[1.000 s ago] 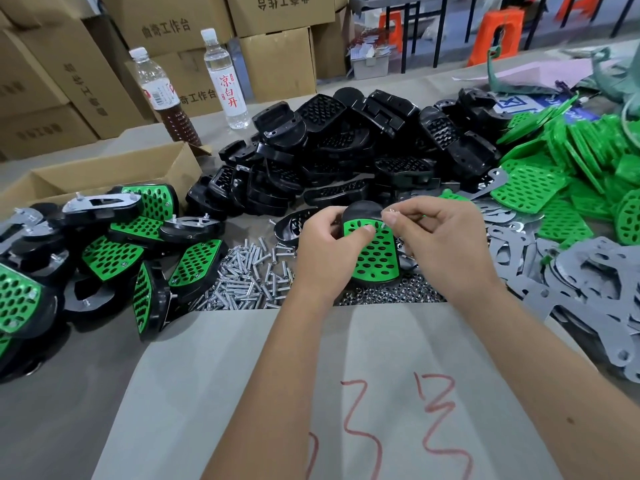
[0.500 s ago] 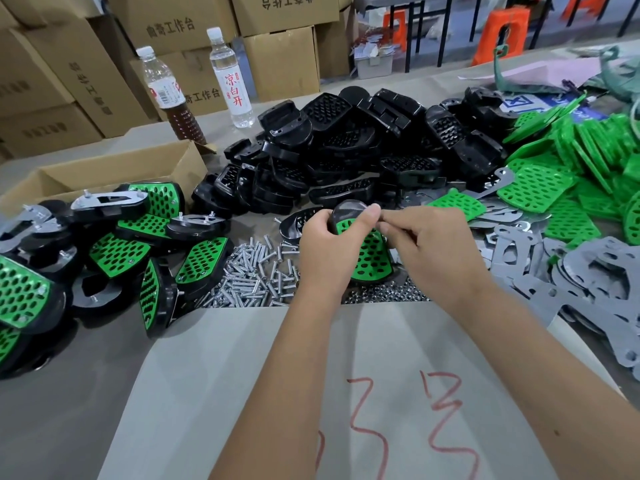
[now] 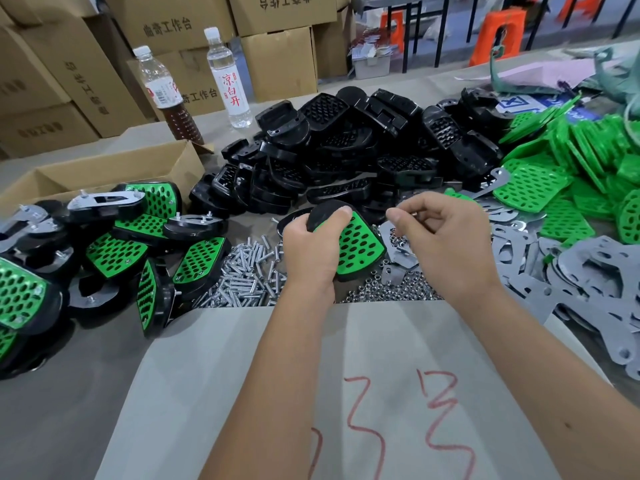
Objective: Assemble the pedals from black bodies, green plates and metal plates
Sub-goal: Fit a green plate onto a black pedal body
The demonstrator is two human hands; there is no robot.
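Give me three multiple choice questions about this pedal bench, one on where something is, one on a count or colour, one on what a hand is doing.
1. Where does the pile of loose green plates lie?
A. far right of the bench
B. inside the cardboard box
C. on the floor

2. How many bottles stand behind the black bodies?
A. one
B. two
C. four

3. What is the left hand doing?
A. lying flat on the paper
B. gripping a pedal
C. holding a bottle

Answers:
1 A, they are heaped by the metal plates.
2 B, an amber-filled bottle and a clear bottle.
3 B, its fingers curl round the green-faced pedal.
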